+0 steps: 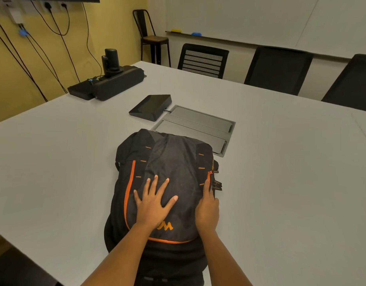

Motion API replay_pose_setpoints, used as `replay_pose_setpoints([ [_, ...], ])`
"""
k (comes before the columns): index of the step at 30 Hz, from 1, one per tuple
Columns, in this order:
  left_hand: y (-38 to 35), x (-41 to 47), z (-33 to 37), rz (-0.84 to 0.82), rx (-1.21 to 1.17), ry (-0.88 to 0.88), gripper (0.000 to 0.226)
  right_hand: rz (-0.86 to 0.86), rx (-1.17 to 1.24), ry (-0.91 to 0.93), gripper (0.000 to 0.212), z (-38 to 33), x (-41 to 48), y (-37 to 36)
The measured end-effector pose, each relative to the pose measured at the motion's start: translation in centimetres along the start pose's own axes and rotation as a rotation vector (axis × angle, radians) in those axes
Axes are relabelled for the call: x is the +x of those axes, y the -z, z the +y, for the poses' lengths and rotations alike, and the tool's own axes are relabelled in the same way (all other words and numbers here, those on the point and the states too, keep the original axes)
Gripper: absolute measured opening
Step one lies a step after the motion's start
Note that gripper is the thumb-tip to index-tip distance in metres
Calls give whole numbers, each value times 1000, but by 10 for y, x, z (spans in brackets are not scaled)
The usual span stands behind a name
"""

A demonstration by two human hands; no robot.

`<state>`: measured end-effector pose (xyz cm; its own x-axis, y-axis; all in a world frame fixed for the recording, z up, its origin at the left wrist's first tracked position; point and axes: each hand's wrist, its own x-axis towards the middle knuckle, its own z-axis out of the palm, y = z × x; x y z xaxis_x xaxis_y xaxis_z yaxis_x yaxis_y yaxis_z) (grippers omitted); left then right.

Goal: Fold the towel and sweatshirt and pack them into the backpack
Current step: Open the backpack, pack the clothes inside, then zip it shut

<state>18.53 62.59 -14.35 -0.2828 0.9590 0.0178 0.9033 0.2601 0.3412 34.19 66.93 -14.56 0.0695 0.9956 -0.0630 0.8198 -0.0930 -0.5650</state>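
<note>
On the white table (54, 162), the left hand (155, 205) pressed flat on the black and orange backpack (178, 162), fingers spread, grasping nothing. The backpack lay by the person's edge. The right hand (207, 209) rested along its side zipper (208, 178), forefinger straight; whether the hidden fingers gripped, I couldn't tell.

Backpack (174, 162) matt black cloth; table (281, 162) smooth, matt.
</note>
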Motion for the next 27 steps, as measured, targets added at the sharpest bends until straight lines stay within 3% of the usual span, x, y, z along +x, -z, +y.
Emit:
replay_pose_setpoints([
  [11, -5, -2, 29, -126, 8, -155, 89, 170, -21, -166, 75, 26, -26, 14],
  [27, -16, 86, 48, -217, -20, -282, 71, 219, -107, -284, 74, 19, 49, 7],
])
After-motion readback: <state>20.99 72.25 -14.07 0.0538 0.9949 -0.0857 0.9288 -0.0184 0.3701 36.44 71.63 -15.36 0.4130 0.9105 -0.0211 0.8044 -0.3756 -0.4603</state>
